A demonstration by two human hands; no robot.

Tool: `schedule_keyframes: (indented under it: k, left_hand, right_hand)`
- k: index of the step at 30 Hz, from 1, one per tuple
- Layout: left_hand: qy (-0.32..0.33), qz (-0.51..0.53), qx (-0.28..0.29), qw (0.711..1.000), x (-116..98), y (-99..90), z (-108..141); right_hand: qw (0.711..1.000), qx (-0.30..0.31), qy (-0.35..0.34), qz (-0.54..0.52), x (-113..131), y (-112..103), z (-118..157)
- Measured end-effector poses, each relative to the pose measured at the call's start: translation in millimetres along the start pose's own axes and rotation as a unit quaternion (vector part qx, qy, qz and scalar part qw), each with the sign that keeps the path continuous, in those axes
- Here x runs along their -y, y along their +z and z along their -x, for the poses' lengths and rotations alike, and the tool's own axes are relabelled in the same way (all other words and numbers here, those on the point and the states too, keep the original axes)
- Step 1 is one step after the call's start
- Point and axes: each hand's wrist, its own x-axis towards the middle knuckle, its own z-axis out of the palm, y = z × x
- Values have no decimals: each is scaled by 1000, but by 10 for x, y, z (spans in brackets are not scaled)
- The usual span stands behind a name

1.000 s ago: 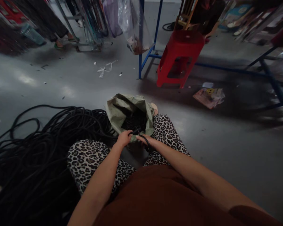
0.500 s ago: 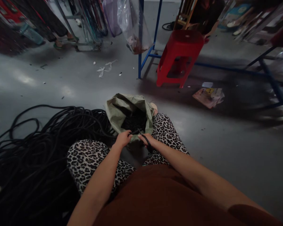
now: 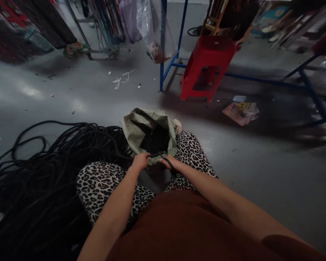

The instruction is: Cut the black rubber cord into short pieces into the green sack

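Observation:
My left hand [image 3: 141,160] is closed around a black cord [image 3: 153,156], whose short end sticks out toward the right. In my right hand [image 3: 168,161] is a pair of scissors [image 3: 170,166] with black handles, the blade tips at the end of the cord. Whether the blades are apart or closed is too small to tell. Both hands are over the near rim of a pale green woven sack [image 3: 130,127] standing between my knees. Small black pieces [image 3: 154,142] lie inside it. From the left, a large heap of black cord [image 3: 62,156] reaches up to the sack.
Ahead stands a red plastic stool [image 3: 214,47] beside a blue metal frame [image 3: 162,76] with a clear plastic bag [image 3: 159,43] hanging from it. A flat printed packet [image 3: 241,113] lies on the floor to the right. Another person's feet [image 3: 73,49] are at the far left.
My left hand has shifted slightly left, and more cord now shows between it and the scissors. My right hand stays nearly in place.

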Motion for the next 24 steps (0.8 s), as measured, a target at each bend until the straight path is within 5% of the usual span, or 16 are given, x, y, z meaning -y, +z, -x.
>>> schedule_keyframes:
  k: [15,24]
  left_hand:
    - [-29,-20,1,999,2,-31,14]
    - [-34,48,-74,996,34,-28,-45]
  right_hand:
    - [999,5,30,10,49,-56,38]
    - [995,53,40,-75,122,-102,158]
